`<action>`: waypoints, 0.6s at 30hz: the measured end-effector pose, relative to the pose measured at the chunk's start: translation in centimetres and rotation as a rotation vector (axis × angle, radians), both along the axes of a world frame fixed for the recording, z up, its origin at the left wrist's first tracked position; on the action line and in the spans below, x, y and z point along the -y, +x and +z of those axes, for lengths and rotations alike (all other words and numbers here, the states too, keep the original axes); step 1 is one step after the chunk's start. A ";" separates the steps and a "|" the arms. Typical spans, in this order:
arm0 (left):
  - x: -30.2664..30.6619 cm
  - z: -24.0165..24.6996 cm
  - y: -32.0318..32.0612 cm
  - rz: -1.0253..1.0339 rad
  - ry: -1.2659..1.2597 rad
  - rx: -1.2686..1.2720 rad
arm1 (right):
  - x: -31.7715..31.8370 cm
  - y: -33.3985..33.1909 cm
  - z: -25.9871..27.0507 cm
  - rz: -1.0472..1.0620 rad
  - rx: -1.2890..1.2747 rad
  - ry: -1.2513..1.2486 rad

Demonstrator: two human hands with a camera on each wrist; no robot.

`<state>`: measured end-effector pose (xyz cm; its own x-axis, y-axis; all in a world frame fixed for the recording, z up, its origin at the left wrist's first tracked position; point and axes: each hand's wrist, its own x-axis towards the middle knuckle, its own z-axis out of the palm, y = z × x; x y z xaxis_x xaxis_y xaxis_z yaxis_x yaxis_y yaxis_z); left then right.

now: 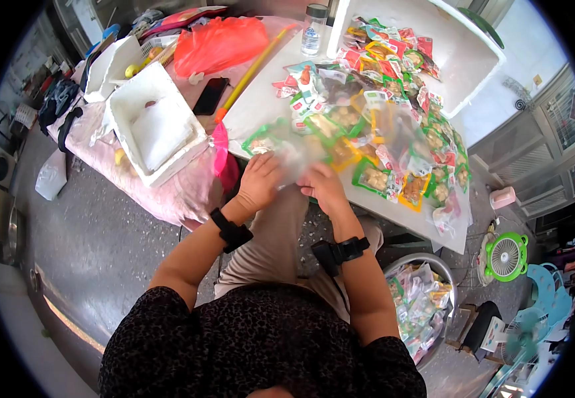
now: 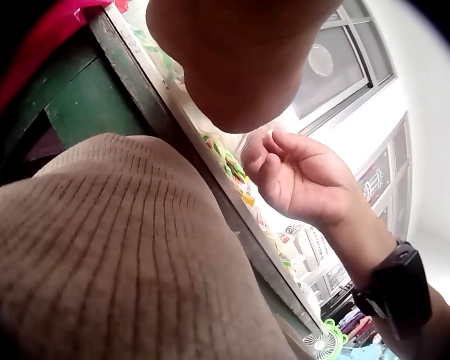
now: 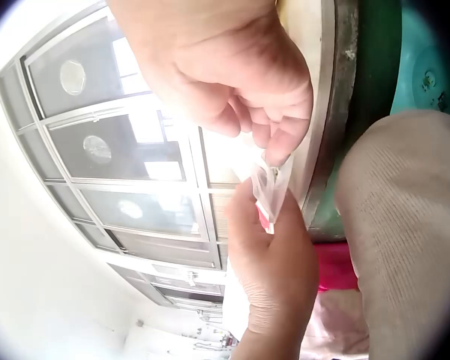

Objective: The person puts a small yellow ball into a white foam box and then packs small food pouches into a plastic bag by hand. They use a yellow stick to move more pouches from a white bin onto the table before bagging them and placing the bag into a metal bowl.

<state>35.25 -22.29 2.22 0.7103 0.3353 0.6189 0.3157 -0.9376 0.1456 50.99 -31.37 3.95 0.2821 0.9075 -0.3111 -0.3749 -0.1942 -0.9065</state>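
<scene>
A clear plastic bag point(image 1: 294, 158), blurred, lies between the two hands at the table's near edge. The left hand point(image 1: 261, 180) pinches one side of it between thumb and fingers, as the right wrist view shows at the bag point(image 3: 271, 191) and left hand point(image 3: 274, 262). Curled fingertips of the right hand point(image 1: 325, 187) grip the bag's other end; this right hand point(image 3: 247, 82) is above the left one there. In the left wrist view the left hand point(image 2: 236, 67) is dark and hides the bag, with the right hand point(image 2: 304, 180) beyond.
Many colourful snack packets point(image 1: 374, 176) cover the table point(image 1: 248, 119), below a tipped white foam box point(image 1: 466, 60). A bottle point(image 1: 312, 32) stands behind. At left are an empty foam box point(image 1: 158, 129), a phone point(image 1: 210, 96) and a red bag point(image 1: 221, 45). A metal basin point(image 1: 452, 292) holds packets.
</scene>
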 end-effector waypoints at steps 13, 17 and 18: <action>-5.8 13.4 -0.9 -0.224 -1.039 0.409 | 5.3 3.1 5.2 -0.216 0.302 0.192; -2.4 14.7 -1.0 -0.341 -1.336 0.409 | 4.8 2.8 3.8 -0.196 0.351 0.422; -1.5 14.9 -1.1 -0.399 -1.408 0.407 | 4.7 2.0 4.5 -0.235 0.296 0.434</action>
